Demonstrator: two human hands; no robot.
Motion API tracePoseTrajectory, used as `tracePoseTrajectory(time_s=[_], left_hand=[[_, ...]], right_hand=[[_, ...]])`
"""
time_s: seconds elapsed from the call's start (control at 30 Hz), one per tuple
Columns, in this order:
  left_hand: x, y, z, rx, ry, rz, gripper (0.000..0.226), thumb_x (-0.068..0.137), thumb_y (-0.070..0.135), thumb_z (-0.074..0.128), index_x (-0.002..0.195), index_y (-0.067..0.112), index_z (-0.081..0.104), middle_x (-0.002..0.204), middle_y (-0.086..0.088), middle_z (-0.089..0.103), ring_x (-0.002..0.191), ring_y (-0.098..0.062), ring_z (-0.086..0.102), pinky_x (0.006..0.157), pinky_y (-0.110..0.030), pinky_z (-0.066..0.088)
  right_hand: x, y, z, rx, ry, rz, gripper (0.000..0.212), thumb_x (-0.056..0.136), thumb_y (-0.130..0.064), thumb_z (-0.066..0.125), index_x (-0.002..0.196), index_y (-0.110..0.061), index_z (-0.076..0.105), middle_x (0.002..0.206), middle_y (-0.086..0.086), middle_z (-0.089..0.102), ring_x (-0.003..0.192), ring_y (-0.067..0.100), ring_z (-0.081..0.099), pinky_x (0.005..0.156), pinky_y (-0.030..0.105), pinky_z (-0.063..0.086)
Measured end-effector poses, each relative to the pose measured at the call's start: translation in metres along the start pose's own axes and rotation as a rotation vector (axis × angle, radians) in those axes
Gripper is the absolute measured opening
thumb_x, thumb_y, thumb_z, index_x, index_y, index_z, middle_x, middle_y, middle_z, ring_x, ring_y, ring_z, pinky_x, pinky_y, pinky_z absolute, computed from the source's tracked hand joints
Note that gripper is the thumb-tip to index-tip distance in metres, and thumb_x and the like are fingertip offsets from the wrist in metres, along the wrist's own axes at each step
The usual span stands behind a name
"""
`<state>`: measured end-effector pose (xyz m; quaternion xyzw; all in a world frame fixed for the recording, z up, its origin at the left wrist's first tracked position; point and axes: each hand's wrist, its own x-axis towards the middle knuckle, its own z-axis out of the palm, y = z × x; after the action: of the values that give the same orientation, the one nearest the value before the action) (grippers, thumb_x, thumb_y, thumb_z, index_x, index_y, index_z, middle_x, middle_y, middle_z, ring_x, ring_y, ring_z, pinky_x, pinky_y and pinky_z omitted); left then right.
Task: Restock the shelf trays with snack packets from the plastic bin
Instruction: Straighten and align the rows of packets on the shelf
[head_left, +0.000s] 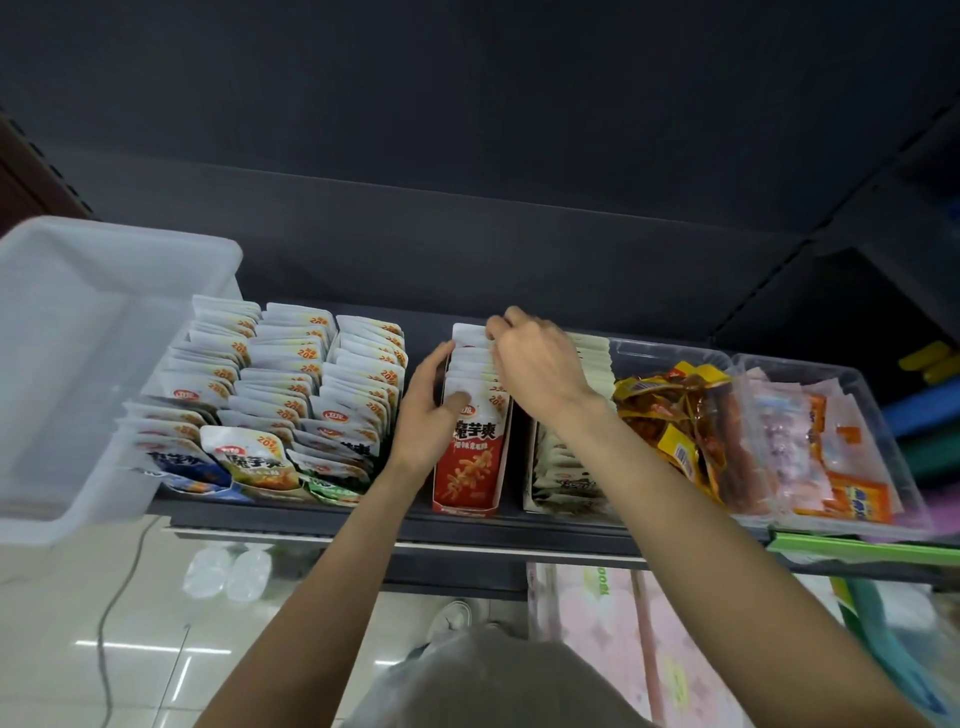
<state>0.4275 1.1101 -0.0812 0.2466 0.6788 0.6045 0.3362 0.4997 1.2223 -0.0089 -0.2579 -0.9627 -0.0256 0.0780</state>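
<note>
A row of white-topped red snack packets (470, 457) stands in a narrow cardboard tray (503, 467) at the middle of the dark shelf. My left hand (434, 415) clasps the row's left side, thumb pressed on the front packet. My right hand (535, 364) reaches over the row's back end, fingertips pinching the rearmost packets. A translucent plastic bin (78, 374) sits at the left end of the shelf, partly over the edge; its inside looks bare from here.
Three rows of white packets (291, 395) fill the shelf left of the red tray. Right of it stand a tray of pale packets (566, 467) and clear tubs of orange (680, 415) and pink snacks (810, 441). The shelf lip (363, 525) runs across below.
</note>
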Motion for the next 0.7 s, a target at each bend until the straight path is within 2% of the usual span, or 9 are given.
tracePoseTrajectory(time_s=[0.1, 0.2, 0.27, 0.33, 0.4, 0.53, 0.63, 0.7], left_hand=[[0.000, 0.003, 0.001, 0.014, 0.003, 0.022, 0.057, 0.081, 0.009, 0.056, 0.132, 0.032, 0.045, 0.135, -0.001, 0.051, 0.125, -0.016, 0.048, 0.104, -0.047, 0.041], [0.000, 0.003, 0.002, -0.009, 0.018, 0.060, 0.051, 0.085, -0.008, 0.052, 0.125, 0.024, 0.049, 0.133, 0.010, 0.046, 0.122, -0.010, 0.049, 0.102, -0.041, 0.045], [-0.001, 0.003, 0.003, -0.018, 0.022, 0.076, 0.048, 0.085, -0.010, 0.051, 0.120, 0.022, 0.050, 0.131, 0.011, 0.046, 0.119, -0.009, 0.050, 0.098, -0.037, 0.047], [-0.002, 0.003, 0.003, -0.028, 0.019, 0.090, 0.050, 0.084, -0.011, 0.052, 0.121, 0.022, 0.048, 0.128, 0.009, 0.050, 0.117, -0.010, 0.053, 0.096, -0.034, 0.049], [-0.001, 0.001, 0.005, -0.021, 0.011, 0.083, 0.055, 0.084, -0.009, 0.054, 0.129, 0.021, 0.045, 0.126, 0.002, 0.055, 0.116, -0.011, 0.054, 0.094, -0.032, 0.050], [0.001, -0.009, 0.008, 0.080, 0.014, 0.083, 0.068, 0.083, 0.004, 0.059, 0.142, 0.025, 0.035, 0.138, 0.002, 0.048, 0.128, -0.012, 0.045, 0.105, -0.044, 0.041], [0.001, -0.007, 0.011, 0.140, 0.030, 0.095, 0.069, 0.085, 0.009, 0.060, 0.145, 0.024, 0.031, 0.144, 0.002, 0.041, 0.133, -0.011, 0.037, 0.110, -0.043, 0.035], [0.001, -0.004, 0.013, 0.124, 0.041, 0.075, 0.071, 0.088, 0.011, 0.060, 0.147, 0.024, 0.024, 0.148, 0.003, 0.035, 0.136, -0.010, 0.033, 0.112, -0.042, 0.032]], right_hand=[[0.004, 0.000, -0.008, -0.087, -0.018, -0.094, 0.029, 0.086, 0.004, 0.043, 0.110, -0.005, 0.056, 0.106, 0.010, 0.060, 0.095, 0.029, 0.061, 0.072, 0.032, 0.041], [0.003, -0.001, -0.007, -0.177, -0.100, -0.179, 0.029, 0.087, 0.003, 0.042, 0.111, -0.007, 0.056, 0.105, 0.008, 0.063, 0.093, 0.028, 0.063, 0.075, 0.033, 0.041], [0.001, 0.001, -0.005, -0.192, -0.152, -0.192, 0.030, 0.086, 0.003, 0.041, 0.110, -0.007, 0.056, 0.103, 0.009, 0.065, 0.093, 0.029, 0.063, 0.069, 0.035, 0.038], [0.002, 0.004, -0.005, -0.165, -0.173, -0.187, 0.032, 0.085, 0.005, 0.042, 0.110, -0.008, 0.058, 0.103, 0.009, 0.066, 0.095, 0.030, 0.063, 0.071, 0.034, 0.038], [0.005, 0.007, -0.003, -0.142, -0.177, -0.165, 0.036, 0.085, 0.006, 0.044, 0.111, -0.013, 0.061, 0.101, 0.008, 0.067, 0.095, 0.029, 0.062, 0.080, 0.032, 0.039], [0.011, 0.013, 0.003, -0.002, -0.144, 0.014, 0.028, 0.089, -0.005, 0.050, 0.105, -0.019, 0.068, 0.096, 0.007, 0.069, 0.091, 0.030, 0.062, 0.077, 0.033, 0.048], [0.011, 0.012, 0.003, 0.066, -0.138, 0.069, 0.024, 0.090, -0.009, 0.053, 0.106, -0.018, 0.068, 0.097, 0.007, 0.069, 0.091, 0.030, 0.063, 0.079, 0.036, 0.050], [0.009, 0.013, 0.001, 0.119, -0.112, 0.086, 0.023, 0.091, -0.013, 0.057, 0.112, -0.017, 0.065, 0.106, 0.006, 0.066, 0.100, 0.027, 0.059, 0.081, 0.035, 0.048]])
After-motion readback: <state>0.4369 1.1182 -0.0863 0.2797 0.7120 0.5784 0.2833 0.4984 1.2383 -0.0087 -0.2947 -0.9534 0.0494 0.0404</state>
